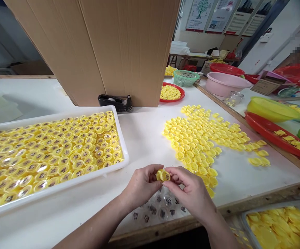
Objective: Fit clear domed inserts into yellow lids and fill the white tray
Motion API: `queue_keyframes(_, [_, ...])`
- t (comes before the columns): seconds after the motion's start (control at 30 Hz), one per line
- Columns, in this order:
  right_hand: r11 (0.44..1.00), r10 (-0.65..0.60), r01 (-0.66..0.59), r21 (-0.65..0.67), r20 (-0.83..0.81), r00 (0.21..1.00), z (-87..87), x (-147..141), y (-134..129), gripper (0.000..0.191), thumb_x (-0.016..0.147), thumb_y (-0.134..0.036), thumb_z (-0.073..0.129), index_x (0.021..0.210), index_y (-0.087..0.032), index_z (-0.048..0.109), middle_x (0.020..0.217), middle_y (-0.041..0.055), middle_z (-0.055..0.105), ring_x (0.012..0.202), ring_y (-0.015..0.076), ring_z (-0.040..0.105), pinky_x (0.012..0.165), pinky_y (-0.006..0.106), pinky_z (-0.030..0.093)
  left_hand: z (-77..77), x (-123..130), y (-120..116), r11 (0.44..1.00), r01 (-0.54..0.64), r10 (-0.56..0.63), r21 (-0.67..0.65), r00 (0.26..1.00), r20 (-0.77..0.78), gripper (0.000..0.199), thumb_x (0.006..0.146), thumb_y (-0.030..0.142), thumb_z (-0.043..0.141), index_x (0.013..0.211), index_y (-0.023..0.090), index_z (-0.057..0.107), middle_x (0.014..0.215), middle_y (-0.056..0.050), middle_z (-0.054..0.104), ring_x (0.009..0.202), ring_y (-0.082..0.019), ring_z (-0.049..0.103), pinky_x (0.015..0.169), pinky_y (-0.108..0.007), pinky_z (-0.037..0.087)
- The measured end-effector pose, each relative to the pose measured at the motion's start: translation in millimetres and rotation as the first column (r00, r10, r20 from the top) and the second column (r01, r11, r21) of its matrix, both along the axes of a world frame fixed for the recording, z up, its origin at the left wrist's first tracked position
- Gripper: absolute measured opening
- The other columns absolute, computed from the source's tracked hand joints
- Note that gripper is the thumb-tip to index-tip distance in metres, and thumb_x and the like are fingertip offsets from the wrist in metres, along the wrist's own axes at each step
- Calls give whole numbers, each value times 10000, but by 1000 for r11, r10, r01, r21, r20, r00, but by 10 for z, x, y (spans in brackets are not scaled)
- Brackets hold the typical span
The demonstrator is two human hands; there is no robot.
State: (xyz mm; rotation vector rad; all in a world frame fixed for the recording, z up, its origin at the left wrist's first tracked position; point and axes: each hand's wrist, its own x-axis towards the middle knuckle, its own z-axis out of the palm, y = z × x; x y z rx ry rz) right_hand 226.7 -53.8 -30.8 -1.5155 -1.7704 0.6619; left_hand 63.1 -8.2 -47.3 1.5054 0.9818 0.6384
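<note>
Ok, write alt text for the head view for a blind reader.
Left hand and right hand hold a small yellow piece above clear printed pieces on a white table. A white tray of printed yellow pieces stands left; loose yellow pieces lie right.

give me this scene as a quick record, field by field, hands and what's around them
Left grip: fingertips on the left side of a small yellow piece
Right grip: fingertips on its right side
Below the hands: clear round pieces with dark prints
Left of hands: white tray of yellow pieces with dark prints
Right of hands: spread of loose yellow pieces
Beyond: black tape dispenser before a cardboard panel
</note>
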Motion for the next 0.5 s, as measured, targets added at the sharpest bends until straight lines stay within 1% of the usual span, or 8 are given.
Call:
queue_keyframes(0.07, [1000,8,-7,-14,55,998,36,15,-6,191,790,-194,606,976,-239,613,799,-1,640,692,155,609,628,256,488,-12,4,-9,999,18,-16,-40,999,50,349,724,181,594,1071,192,628,703,25,621,601,-100,521,538,-191,400])
queue_keyframes(0.13, [1000,14,-14,-1,123,992,59,17,-4,179,786,-178,599,953,-240,612,790,-3,648,685,159,614,629,262,482,-19,9,-18,998,10,-6,-55,998,66,331,721,187,599,1050,180,640,737,6,648,642,-119,555,561,-201,425])
queue_keyframes(0.23, [999,19,-27,36,204,979,70,-2,5,171,797,-166,571,948,-239,606,800,5,661,680,162,619,625,269,476,-4,3,-34,999,-5,7,-48,999,39,275,724,195,596,990,172,659,740,0,657,648,-123,562,549,-199,420])
queue_keyframes(0.33, [997,19,-39,72,261,965,74,-26,8,179,804,-155,548,955,-237,598,818,14,666,705,168,625,633,271,478,40,-26,-57,998,22,-20,-58,999,47,240,749,197,562,967,170,658,736,0,653,628,-114,551,528,-195,401])
queue_keyframes(0.43, [992,15,-53,117,299,954,83,-42,1,184,809,-132,523,948,-227,598,819,21,663,723,173,627,628,271,476,92,-62,-71,991,62,-46,-122,990,132,257,766,205,549,999,157,645,757,-13,649,657,-125,566,555,-208,416])
queue_keyframes(0.5, [987,11,-60,148,311,950,84,-56,-2,196,813,-120,508,961,-215,595,824,28,660,730,177,630,632,276,477,115,-76,-67,981,70,-35,-179,981,190,275,763,225,575,1021,148,635,784,-24,649,698,-139,582,595,-224,436])
